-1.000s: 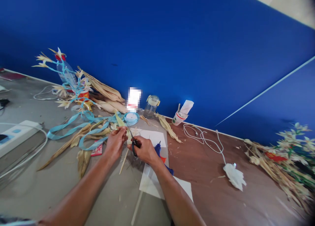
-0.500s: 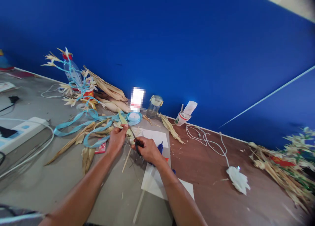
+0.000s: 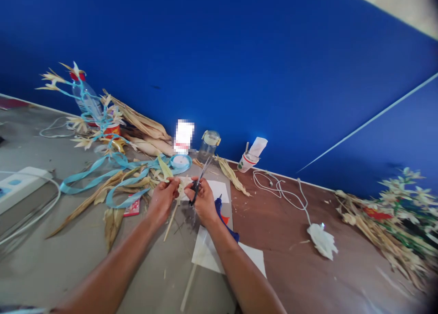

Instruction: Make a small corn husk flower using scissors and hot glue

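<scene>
At the centre of the frame, one left hand (image 3: 164, 199) and one right hand (image 3: 202, 200) are counted, two in all. One pair of scissors (image 3: 195, 186), one pale green husk strip (image 3: 165, 168) and one blue glue gun (image 3: 219, 207) are seen there too. Two pieces of white paper (image 3: 252, 260) and two thin sticks (image 3: 170, 222) are found from the centre to the lower middle. One ribbon roll (image 3: 180, 161) and one lidded jar (image 3: 208, 145) are noted just above. One red cup (image 3: 112, 131) at left and one white cup (image 3: 245, 163) right of centre are tallied as two. At left, one bottle (image 3: 89, 95), one power strip (image 3: 23, 186) and one red packet (image 3: 133, 207) are counted.
</scene>
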Tool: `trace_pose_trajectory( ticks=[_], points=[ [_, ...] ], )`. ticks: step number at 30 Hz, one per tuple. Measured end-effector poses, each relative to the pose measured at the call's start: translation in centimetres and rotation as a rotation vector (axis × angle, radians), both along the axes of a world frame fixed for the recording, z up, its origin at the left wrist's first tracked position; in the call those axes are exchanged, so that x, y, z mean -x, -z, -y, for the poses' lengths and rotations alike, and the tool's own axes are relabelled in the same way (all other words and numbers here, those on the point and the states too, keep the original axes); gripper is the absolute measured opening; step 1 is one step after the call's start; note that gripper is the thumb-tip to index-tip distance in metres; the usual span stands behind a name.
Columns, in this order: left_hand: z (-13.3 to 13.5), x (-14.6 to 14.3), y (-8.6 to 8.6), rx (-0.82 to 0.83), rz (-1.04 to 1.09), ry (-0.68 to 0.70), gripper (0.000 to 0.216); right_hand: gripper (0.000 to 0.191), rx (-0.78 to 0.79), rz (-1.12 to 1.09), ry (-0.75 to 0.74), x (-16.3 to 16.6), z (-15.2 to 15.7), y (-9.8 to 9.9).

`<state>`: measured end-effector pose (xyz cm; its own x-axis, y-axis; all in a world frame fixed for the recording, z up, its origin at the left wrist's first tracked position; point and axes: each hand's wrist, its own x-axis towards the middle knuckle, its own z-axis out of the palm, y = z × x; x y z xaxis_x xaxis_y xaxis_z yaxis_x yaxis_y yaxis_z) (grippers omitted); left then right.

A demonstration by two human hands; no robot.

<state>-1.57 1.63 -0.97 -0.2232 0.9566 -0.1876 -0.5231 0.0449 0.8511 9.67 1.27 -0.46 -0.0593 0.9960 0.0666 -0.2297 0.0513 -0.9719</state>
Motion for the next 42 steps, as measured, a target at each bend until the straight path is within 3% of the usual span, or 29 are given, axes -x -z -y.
trace_pose_trajectory(
  ticks=[8,15,20,23,26,30,42],
  points=[
    [0.6,-0.9,0.0,0.032,0.013,0.084,0.029,0.037,-0.016,0.003,0.088,0.1,-0.2,0.4],
    [0.6,-0.9,-0.2,0.033,-0.003,0.168,0.027,0.036,-0.057,0.079,0.122,-1.5,-1.0,-0.5],
    [0.5,-0.8,-0.4,0.033,0.105,0.177,0.025,0.034,-0.064,0.11,0.152,-1.8,-1.1,-0.2],
    [0.4,-0.5,-0.6,0.019,0.219,0.125,0.025,0.032,-0.106,0.226,0.109,-1.1,-0.5,0.5],
    [0.3,-0.2,-0.7,0.033,0.313,0.072,0.026,0.032,-0.201,0.49,0.05,-0.3,0.5,1.0],
    [0.3,-0.1,-0.8,0.032,0.38,0.081,0.027,0.034,-0.296,0.742,0.034,0.0,1.3,0.9],
    [0.6,-0.4,-0.9,0.032,0.381,0.079,0.025,0.028,-0.365,0.893,0.028,0.0,1.5,0.3]
  ],
)
